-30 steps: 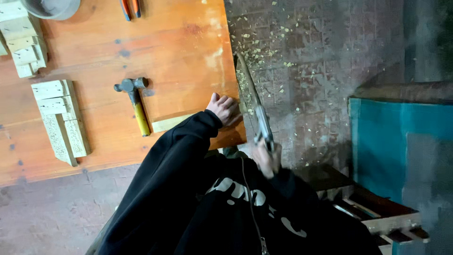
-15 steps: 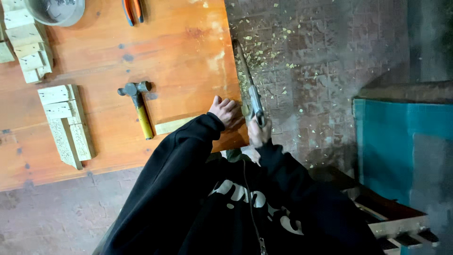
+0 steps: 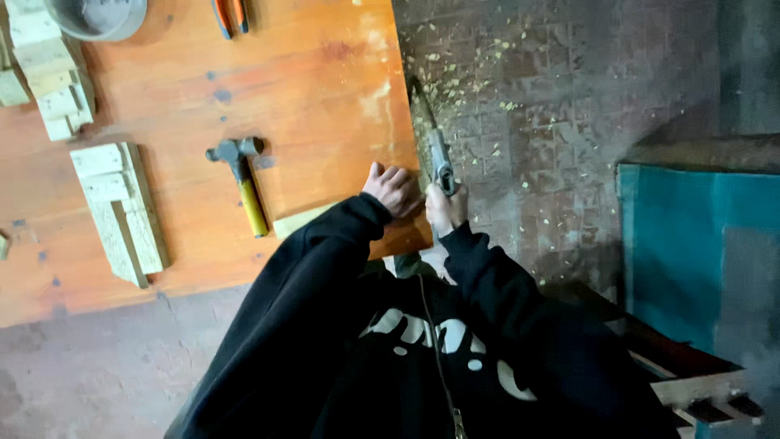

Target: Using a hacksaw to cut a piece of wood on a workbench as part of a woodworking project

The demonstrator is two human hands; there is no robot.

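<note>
My left hand (image 3: 392,189) presses down on a pale wooden strip (image 3: 302,219) that lies on the orange workbench (image 3: 325,89) at its right edge. My right hand (image 3: 445,210) grips the handle of a handsaw (image 3: 431,142). The blade runs along the bench's edge, pointing away from me, right beside my left hand. My black sleeves hide the near end of the strip, so where the blade meets it cannot be seen.
A hammer with a yellow handle (image 3: 242,183) lies left of my hands. Pale wood blocks (image 3: 122,211) and more offcuts (image 3: 53,81) lie at the left. A grey bowl (image 3: 97,15) and orange-handled pliers (image 3: 230,12) sit at the far edge. Sawdust covers the floor (image 3: 504,89). A teal box (image 3: 699,236) stands at the right.
My right hand has pushed the saw forward along the bench edge, from drawn back near my body to next to my left hand. My left hand stayed on the strip.
</note>
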